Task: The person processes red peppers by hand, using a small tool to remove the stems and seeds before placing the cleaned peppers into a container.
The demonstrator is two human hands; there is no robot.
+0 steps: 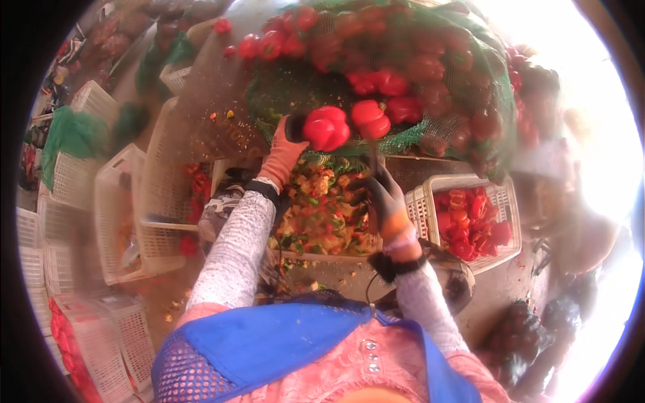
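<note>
My left hand (289, 140), in a dark and orange glove, is closed against the left side of a red bell pepper (326, 128). Just right of that, another red bell pepper (371, 119) has its stem end showing. My right hand (384, 198), gloved in dark grey and orange, grips what looks like a knife (373, 156), its narrow dark blade pointing up toward the second pepper. Its handle is hidden in the fingers. Between my forearms sits a crate heaped with pepper cores and scraps (322, 208), orange, green and red.
A green mesh sack (463, 87) full of red peppers spreads across the far side. At right stands a white crate (514, 221) with cut red peppers (467, 221). White plastic crates (111, 221) are stacked along the left. Scraps lie on the floor (342, 275).
</note>
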